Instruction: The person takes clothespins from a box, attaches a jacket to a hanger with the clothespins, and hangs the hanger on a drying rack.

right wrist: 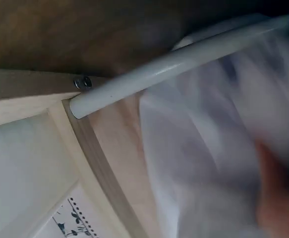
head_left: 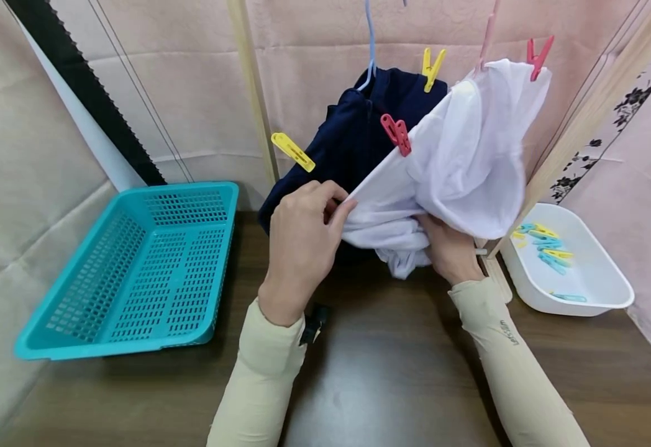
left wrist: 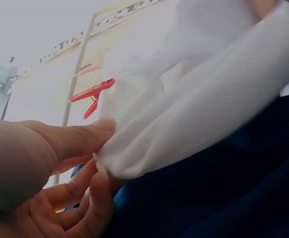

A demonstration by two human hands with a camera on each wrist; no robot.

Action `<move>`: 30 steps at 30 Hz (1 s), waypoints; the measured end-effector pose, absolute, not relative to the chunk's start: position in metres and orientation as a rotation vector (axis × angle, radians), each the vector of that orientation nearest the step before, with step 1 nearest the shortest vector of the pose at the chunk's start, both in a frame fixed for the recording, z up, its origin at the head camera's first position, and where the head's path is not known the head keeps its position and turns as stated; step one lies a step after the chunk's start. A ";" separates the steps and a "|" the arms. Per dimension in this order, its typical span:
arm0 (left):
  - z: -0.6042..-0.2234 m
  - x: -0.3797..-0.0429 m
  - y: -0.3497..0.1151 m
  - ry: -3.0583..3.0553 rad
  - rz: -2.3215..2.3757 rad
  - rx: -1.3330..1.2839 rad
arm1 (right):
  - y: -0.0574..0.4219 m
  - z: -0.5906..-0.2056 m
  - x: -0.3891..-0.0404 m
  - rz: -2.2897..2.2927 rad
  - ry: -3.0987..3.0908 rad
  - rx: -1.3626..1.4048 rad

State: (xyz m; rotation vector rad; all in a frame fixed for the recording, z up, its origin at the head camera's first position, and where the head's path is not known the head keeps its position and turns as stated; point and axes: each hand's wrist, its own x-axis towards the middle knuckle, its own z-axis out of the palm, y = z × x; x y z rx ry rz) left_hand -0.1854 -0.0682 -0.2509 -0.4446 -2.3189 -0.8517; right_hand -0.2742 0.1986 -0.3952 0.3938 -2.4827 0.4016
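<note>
A white garment [head_left: 471, 149] hangs on a pink hanger [head_left: 487, 34], with one red clothespin [head_left: 396, 135] at its left shoulder and another red clothespin [head_left: 538, 58] at its right. Thumb and fingers of my left hand [head_left: 305, 239] pinch its left edge; the left wrist view shows the white fabric [left wrist: 179, 119] between them. Lower down, my right hand [head_left: 451, 248] reaches into the folds, its fingers hidden by cloth and blurred in the right wrist view. Behind hangs a navy garment [head_left: 353, 136] on a blue hanger [head_left: 371, 43], with yellow clothespins [head_left: 293, 152] at both shoulders.
A turquoise basket [head_left: 222, 273] stands on the table [head_left: 359, 385] at left. On the right, beyond a wooden post [head_left: 574, 133], a white tub [head_left: 599, 273] holds several blue and yellow clothespins. A white rod [right wrist: 174, 64] runs low by the rack's base.
</note>
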 end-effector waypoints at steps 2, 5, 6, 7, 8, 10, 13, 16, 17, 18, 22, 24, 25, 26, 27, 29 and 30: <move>-0.252 -0.186 -0.066 -2.347 -0.845 -0.466 | 0.200 -0.399 -0.272 0.410 -2.644 0.508; -0.253 -0.186 -0.063 -2.377 -0.843 -0.479 | 0.200 -0.395 -0.266 0.340 -2.786 0.660; -0.254 -0.186 -0.063 -2.385 -0.843 -0.475 | 0.199 -0.391 -0.264 0.363 -2.828 0.664; -0.254 -0.185 -0.064 -2.394 -0.843 -0.469 | 0.199 -0.387 -0.261 0.391 -2.878 0.658; -0.255 -0.185 -0.064 -2.402 -0.847 -0.461 | 0.198 -0.383 -0.258 0.415 -2.925 0.646; -0.255 -0.183 -0.066 -2.420 -0.855 -0.448 | 0.197 -0.375 -0.250 0.452 -3.017 0.619; -0.252 -0.180 -0.069 -2.443 -0.862 -0.449 | 0.197 -0.360 -0.238 0.458 -3.112 0.602; -0.248 -0.174 -0.072 -2.461 -0.859 -0.451 | 0.198 -0.342 -0.227 0.448 -3.159 0.643; -0.248 -0.172 -0.074 -2.465 -0.855 -0.453 | 0.199 -0.335 -0.223 0.461 -3.163 0.658; -0.247 -0.170 -0.075 -2.467 -0.852 -0.456 | 0.200 -0.329 -0.218 0.470 -3.164 0.677; -0.250 -0.154 -0.085 -2.422 -0.816 -0.487 | 0.205 -0.309 -0.195 0.592 -3.077 0.773; -0.252 -0.145 -0.093 -2.377 -0.785 -0.487 | 0.208 -0.300 -0.180 0.659 -2.955 0.778; -0.253 -0.141 -0.099 -2.348 -0.766 -0.488 | 0.209 -0.296 -0.172 0.670 -2.871 0.755; -0.254 -0.137 -0.107 -2.326 -0.740 -0.474 | 0.211 -0.291 -0.163 0.656 -2.790 0.708; -0.256 -0.134 -0.114 -2.309 -0.715 -0.446 | 0.212 -0.288 -0.155 0.638 -2.707 0.655; -0.261 -0.127 -0.132 -2.325 -0.650 -0.351 | 0.215 -0.283 -0.141 0.583 -2.588 0.516; -0.265 -0.125 -0.142 -2.350 -0.611 -0.295 | 0.217 -0.282 -0.136 0.539 -2.557 0.452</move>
